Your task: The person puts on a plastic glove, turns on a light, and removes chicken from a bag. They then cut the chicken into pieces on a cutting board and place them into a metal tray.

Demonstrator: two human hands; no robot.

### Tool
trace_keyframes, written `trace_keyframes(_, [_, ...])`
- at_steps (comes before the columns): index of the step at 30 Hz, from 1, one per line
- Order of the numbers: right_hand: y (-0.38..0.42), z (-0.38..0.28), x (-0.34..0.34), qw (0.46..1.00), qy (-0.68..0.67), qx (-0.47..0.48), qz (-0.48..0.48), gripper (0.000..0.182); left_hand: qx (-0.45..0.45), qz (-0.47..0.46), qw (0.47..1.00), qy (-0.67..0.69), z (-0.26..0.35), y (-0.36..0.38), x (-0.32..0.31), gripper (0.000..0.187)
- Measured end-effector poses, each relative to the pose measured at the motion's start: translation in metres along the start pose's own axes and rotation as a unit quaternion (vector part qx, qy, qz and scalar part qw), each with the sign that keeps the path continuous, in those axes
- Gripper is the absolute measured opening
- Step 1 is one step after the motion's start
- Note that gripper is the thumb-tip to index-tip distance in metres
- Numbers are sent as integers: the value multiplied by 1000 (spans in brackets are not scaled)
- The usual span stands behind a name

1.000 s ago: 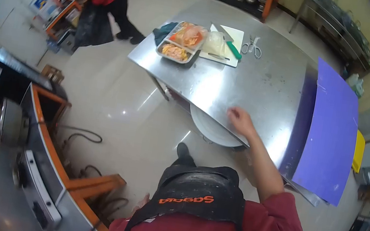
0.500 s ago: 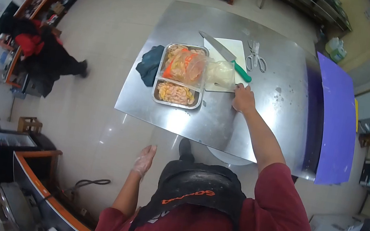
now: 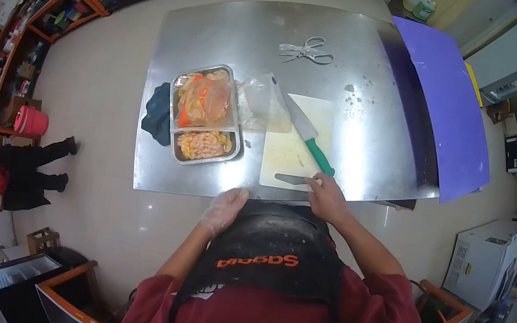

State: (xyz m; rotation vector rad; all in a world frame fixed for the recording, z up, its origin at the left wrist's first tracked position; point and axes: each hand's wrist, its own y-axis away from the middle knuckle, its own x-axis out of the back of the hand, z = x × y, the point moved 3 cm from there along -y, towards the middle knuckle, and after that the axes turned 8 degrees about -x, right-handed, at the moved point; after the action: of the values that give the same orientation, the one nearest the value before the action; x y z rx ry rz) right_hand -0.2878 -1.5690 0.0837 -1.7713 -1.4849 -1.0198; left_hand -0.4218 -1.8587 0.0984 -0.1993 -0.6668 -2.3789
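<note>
- The bare right hand (image 3: 327, 198) now rests at the near edge of the steel tabletop (image 3: 371, 132), fingers curled loosely on the near right corner of the white rectangular plastic cutting board (image 3: 295, 144); half a second ago it was reaching across to that board from farther off, so the person has stepped up square to the work.
- The left hand (image 3: 222, 208), in a thin clear glove, hangs open just off the near edge, holding nothing; earlier it hung lower beside the apron.
- On the board a long steel knife with a green handle (image 3: 308, 137) lies diagonally, handle toward the right hand; a small dark tool (image 3: 289, 179) lies along the board's near edge, just beside the fingers.
- Left of the board: a crumpled clear plastic bag (image 3: 261, 104), then a two-compartment steel tray of raw meat (image 3: 205, 116), then a dark cloth (image 3: 157, 115) at the left edge.
- Steel scissors (image 3: 306, 51) lie near the far edge.
- A purple sheet (image 3: 443, 103) overhangs the right edge; bare steel between it and the board gives open room.
</note>
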Motion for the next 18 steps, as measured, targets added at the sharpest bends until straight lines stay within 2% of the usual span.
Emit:
trace_keyframes(1, [-1, 6, 4, 999, 8, -32, 34, 42, 2, 8, 1000, -1, 13, -9, -1, 61])
trace_keyframes(3, [-18, 6, 20, 991, 22, -90, 99, 44, -46, 113, 992, -38, 31, -32, 0, 46])
trace_keyframes(4, [-29, 7, 28, 990, 21, -90, 110, 44, -96, 179, 977, -62, 50, -45, 7, 40])
trace_keyframes(5, [-38, 16, 23, 991, -11, -95, 88, 44, -143, 243, 955, -87, 71, -61, 15, 34])
trace_keyframes(6, [-46, 28, 11, 992, -42, -100, 66, 45, -240, 334, 903, -120, 67, -88, 20, 31])
trace_keyframes(8, [-54, 40, 0, 993, -65, -97, 22, 48, -266, 410, 831, -265, 89, -131, 34, 26])
trace_keyframes(10, [-53, 40, -6, 995, -50, -82, -24, 53, -137, 382, 793, -454, 103, -165, 53, 22])
trace_keyframes(12, [-58, 44, -3, 993, -72, -87, -41, 54, -25, 341, 719, -605, 67, -209, 76, 20])
trace_keyframes(15, [-60, 52, -9, 991, -89, -79, -54, 55, 96, 255, 726, -631, 57, -229, 102, 18])
trace_keyframes(18, [-61, 55, -13, 992, -88, -73, -56, 55, 131, 281, 796, -519, 67, -240, 120, 28])
